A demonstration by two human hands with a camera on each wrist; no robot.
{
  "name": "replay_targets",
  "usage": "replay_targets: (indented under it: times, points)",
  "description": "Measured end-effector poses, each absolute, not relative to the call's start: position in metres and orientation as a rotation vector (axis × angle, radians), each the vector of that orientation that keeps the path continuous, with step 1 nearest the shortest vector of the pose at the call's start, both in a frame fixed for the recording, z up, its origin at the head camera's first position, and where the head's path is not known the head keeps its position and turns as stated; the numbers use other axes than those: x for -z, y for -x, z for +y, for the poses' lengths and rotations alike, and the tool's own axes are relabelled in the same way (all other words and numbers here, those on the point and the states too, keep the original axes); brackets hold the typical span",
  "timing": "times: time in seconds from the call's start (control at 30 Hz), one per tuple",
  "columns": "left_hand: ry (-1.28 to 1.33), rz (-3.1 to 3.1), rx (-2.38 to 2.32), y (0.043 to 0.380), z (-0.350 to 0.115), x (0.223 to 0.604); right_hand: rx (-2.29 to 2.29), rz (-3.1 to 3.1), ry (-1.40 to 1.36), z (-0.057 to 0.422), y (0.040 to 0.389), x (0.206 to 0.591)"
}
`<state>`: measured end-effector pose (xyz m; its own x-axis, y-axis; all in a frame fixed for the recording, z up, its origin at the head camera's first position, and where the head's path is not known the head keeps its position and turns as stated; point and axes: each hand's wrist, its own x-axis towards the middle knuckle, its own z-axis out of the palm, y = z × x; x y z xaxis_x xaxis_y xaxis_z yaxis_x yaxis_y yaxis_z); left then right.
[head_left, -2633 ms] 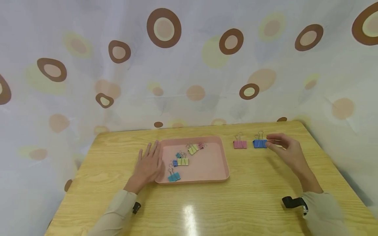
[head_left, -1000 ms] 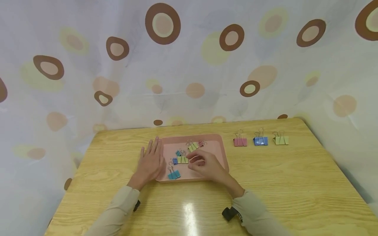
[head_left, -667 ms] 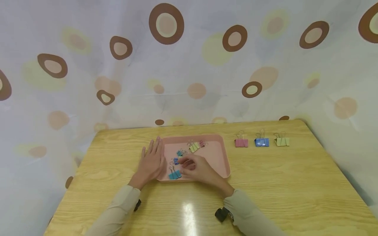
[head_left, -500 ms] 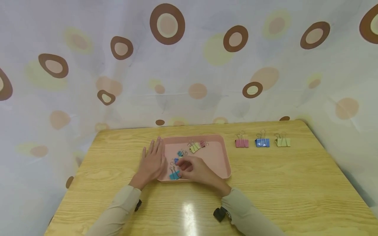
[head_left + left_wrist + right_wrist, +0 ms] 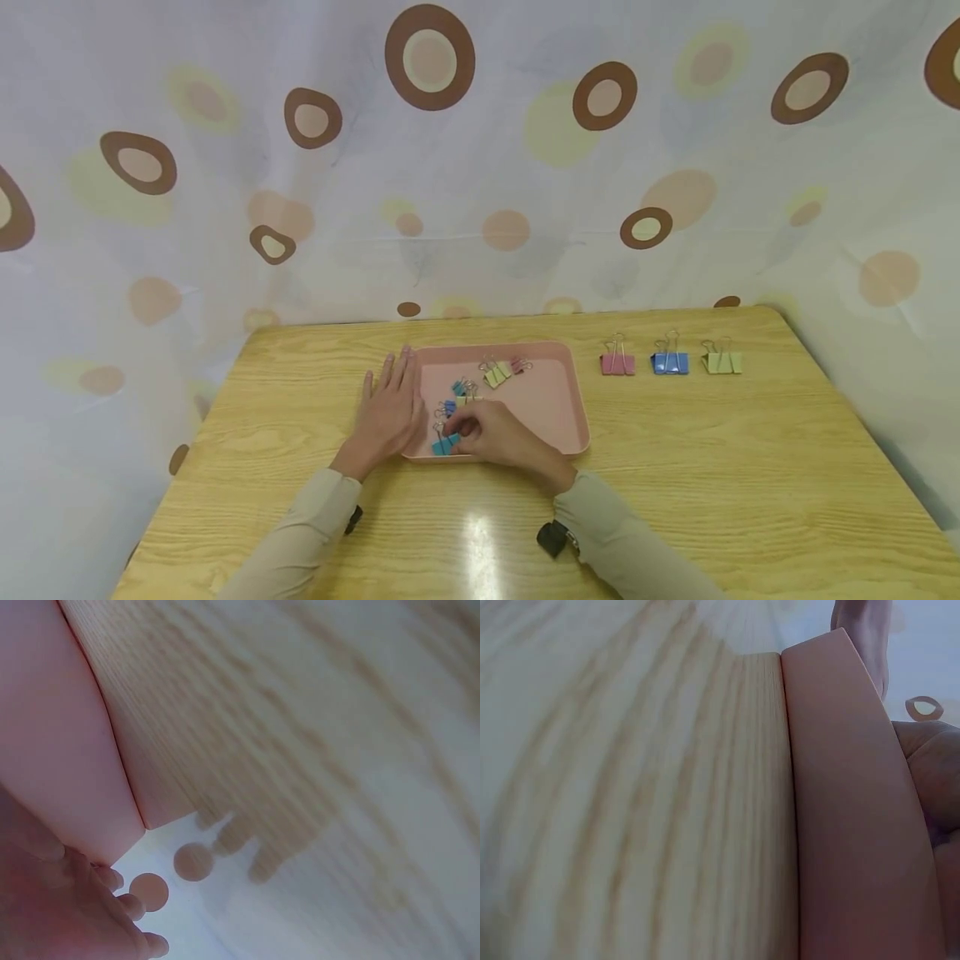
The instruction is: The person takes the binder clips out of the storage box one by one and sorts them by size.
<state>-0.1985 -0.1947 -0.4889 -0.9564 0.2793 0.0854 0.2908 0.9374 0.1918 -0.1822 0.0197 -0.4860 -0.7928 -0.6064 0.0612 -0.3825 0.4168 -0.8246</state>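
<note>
1. A shallow, rectangular, pale pink tray with rounded corners lies on a light wood-grain table.
2. The left hand lies along the tray's left edge, covering much of it, its fingers straight and pointing away from the person.
3. The right hand reaches over the tray's near rim, thumb and forefinger bent at a teal binder clip with wire handles. I cannot tell whether they pinch it, since the fingers hide its right end.
4. That teal clip lies in the tray's near left corner.
5. Behind it in the tray are a small blue clip, a pale yellow clip partly hidden by the right hand and a small teal clip.
6. Toward the far side, a second pale yellow clip lies near a small pink clip.
7. Right of the tray, three larger clips form a spaced row on the table: pink, blue, pale yellow-green.
8. Beige sleeves cover both forearms; behind the table hangs a white backdrop with brown rings and pastel spots.
</note>
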Motion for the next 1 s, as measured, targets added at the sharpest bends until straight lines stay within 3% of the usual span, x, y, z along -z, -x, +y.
replay_targets:
  times: [1.0]
  points:
    - [0.437, -3.051, 0.319, 0.197, -0.195, 0.488, 1.527, 2.489, 0.836, 0.030, 0.180, 0.483]
